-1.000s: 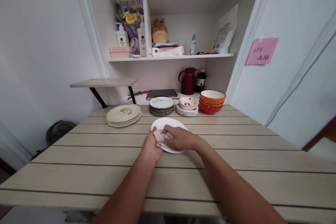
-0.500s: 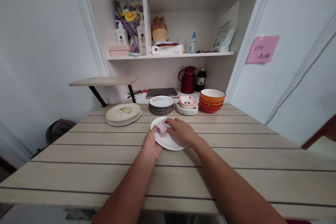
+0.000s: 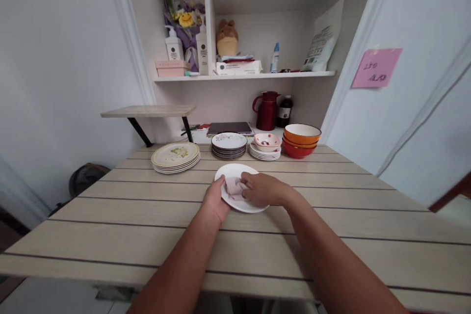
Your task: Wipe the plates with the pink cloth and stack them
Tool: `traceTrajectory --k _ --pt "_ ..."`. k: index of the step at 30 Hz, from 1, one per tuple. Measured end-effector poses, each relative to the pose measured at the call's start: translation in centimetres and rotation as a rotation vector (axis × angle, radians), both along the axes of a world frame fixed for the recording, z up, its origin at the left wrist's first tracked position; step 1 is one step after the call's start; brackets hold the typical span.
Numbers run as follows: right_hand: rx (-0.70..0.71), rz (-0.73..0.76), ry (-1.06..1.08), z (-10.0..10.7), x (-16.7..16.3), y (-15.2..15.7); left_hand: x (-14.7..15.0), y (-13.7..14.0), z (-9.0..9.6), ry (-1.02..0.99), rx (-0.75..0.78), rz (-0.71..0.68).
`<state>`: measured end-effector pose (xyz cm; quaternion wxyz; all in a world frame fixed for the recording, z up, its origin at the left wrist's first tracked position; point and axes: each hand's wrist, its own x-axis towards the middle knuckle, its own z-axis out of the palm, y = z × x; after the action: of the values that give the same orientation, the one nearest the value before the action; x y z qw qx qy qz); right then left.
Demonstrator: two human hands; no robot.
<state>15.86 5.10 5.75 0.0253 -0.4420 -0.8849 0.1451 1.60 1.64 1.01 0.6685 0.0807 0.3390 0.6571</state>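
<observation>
Near the worktop's (image 3: 121, 225) far-left corner, a stack of yellow-rimmed plates (image 3: 175, 155); next, left hand (image 3: 216, 201) grasps the left rim of a white plate (image 3: 233, 169), inward from the middle of the far edge, where dark-rimmed plates (image 3: 228, 142) stand stacked. Pale pink cloth (image 3: 233, 187) on the plate's face, bunched in the grip of the right hand (image 3: 263, 189). Farther right along the far edge: pink bowl (image 3: 267, 141) on small plates (image 3: 265, 155), then nested orange and red bowls (image 3: 300, 146) by the far-right corner.

1 red jug (image 3: 267, 113) beside 1 dark bottle (image 3: 284, 112) | pink note (image 3: 377, 68) on wall (image 3: 415, 122) | plush toy (image 3: 227, 40)
</observation>
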Motion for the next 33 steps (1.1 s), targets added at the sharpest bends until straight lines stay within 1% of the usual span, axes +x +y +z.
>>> traceTrajectory --k 3,6,10,13,17,20,22,24,26,31,33 --pt "-0.006 0.081 0.08 -0.2 -0.5 -0.5 -0.1 0.3 -0.1 -0.012 0.01 -0.01" --pt "0.02 0.087 0.151 -0.8 -1.5 -0.6 -0.3 0.6 -0.4 -0.022 0.034 0.011" --pt "0.061 0.028 0.209 -1.7 -2.3 -0.2 -0.4 0.9 -0.6 -0.023 0.054 0.047" --pt "0.086 -0.028 0.216 -1.9 -2.3 0.3 -0.3 0.9 -0.7 -0.014 0.055 0.054" --pt "0.098 -0.118 0.162 -1.8 -1.7 1.0 -0.1 0.6 -0.5 0.0 0.029 0.046" --pt "0.078 -0.176 0.097 -1.6 -0.9 1.6 -0.1 0.1 -0.3 0.005 0.008 0.03" --pt "0.057 -0.188 0.056 -1.4 -0.5 1.7 0.0 -0.2 -0.2 0.004 -0.001 0.019" --pt "0.039 -0.172 0.026 -1.1 -0.2 1.6 0.1 -0.3 -0.1 -0.001 -0.006 0.01" --pt "0.021 -0.123 0.011 -0.8 -0.1 1.1 0.2 -0.2 0.1 -0.01 -0.009 -0.001" --pt "-0.043 0.1 0.061 0.0 -0.3 -0.6 0.0 0.0 0.2 -0.035 -0.032 -0.036" --pt "-0.047 0.151 0.097 0.0 -0.6 -0.9 -0.2 0.0 0.2 -0.04 -0.035 -0.043"
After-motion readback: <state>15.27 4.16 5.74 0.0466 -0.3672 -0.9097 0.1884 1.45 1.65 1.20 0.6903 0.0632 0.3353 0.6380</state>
